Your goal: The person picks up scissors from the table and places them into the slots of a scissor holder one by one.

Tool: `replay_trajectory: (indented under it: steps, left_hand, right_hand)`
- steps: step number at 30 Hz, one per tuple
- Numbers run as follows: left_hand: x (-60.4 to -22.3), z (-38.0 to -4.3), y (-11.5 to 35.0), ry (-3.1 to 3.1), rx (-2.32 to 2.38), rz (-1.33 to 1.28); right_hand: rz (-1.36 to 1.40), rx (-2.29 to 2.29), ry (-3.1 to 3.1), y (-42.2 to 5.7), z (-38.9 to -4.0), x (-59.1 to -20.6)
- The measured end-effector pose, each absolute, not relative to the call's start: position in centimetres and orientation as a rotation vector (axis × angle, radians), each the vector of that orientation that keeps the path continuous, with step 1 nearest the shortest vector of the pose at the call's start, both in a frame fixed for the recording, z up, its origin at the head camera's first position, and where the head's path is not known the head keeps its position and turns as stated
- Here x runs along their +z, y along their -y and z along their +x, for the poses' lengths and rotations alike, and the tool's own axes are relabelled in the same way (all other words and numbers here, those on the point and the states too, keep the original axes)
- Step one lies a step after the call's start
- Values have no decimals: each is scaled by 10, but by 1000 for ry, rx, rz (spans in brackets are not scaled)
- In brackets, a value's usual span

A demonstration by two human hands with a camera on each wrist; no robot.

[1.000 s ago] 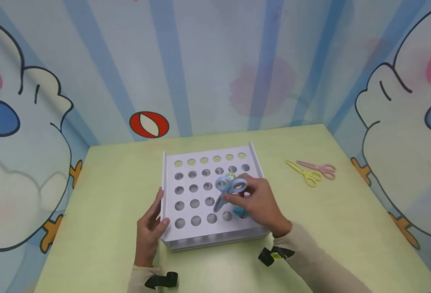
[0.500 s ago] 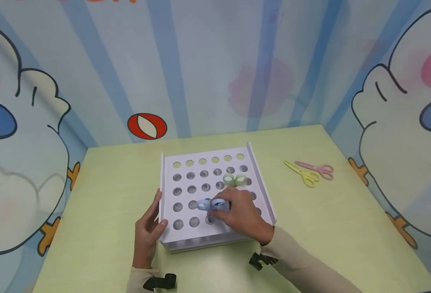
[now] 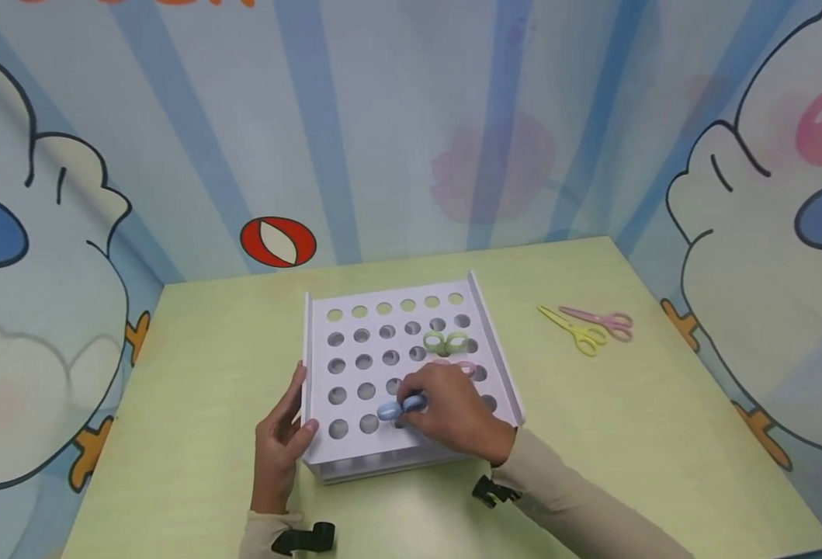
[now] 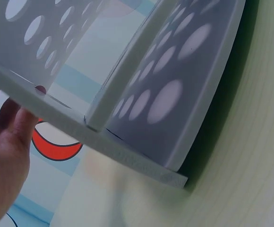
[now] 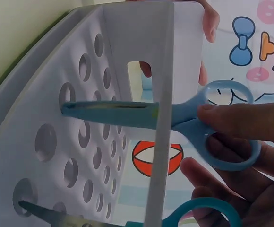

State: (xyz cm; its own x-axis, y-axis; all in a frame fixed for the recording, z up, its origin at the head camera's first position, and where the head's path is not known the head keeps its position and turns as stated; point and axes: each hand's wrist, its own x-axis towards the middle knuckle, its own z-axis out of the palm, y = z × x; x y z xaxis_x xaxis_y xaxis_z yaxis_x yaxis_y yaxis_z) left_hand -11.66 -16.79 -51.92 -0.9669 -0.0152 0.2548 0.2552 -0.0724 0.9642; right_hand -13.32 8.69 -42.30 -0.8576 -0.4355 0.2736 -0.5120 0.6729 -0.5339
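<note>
A white two-layer rack (image 3: 352,409) with rows of round holes stands on the table. My left hand (image 3: 278,442) grips its left side, thumb at the top edge. Between thumb and fingers, my right hand (image 3: 452,407) pinches the handles of blue scissors (image 5: 189,116). Their blades point down through the upper panel, the tip right at a hole of the lower panel. Close beside them, teal scissors (image 5: 174,218) stand in the rack, hidden by my hand in the head view. Green scissors (image 3: 445,348) and partly covered pink scissors (image 3: 465,366) are there too, handles up.
Yellow scissors (image 3: 574,330) and another pink pair of scissors (image 3: 595,318) lie overlapping on the pale green table (image 3: 208,373), right of the rack. Printed walls (image 3: 411,155) enclose the table at the back and both sides.
My right hand has moved left and down with the blue scissors, from above the rack until their blades passed into a front-row hole. The left hand keeps its grip.
</note>
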Motion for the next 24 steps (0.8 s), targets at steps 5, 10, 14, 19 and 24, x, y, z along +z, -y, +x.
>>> replay_trajectory:
  steps: [5, 10, 14, 19, 24]
  left_hand:
    - [-519, -118, 168, 2007, -2146, -271]
    - [-519, -117, 167, 2013, -2163, -260]
    - [-518, -116, 167, 2024, -2154, -246]
    - [-517, -116, 167, 2023, -2141, -242]
    - [-519, -116, 167, 2029, -2126, -240]
  right_hand:
    - [805, 879, 2778, -87, -134, -422]
    - [821, 834, 2768, -88, -132, -422]
    - [825, 817, 2760, -88, -131, -422]
    - [823, 812, 2768, -88, -131, -419]
    - [794, 866, 2765, -90, -129, -413]
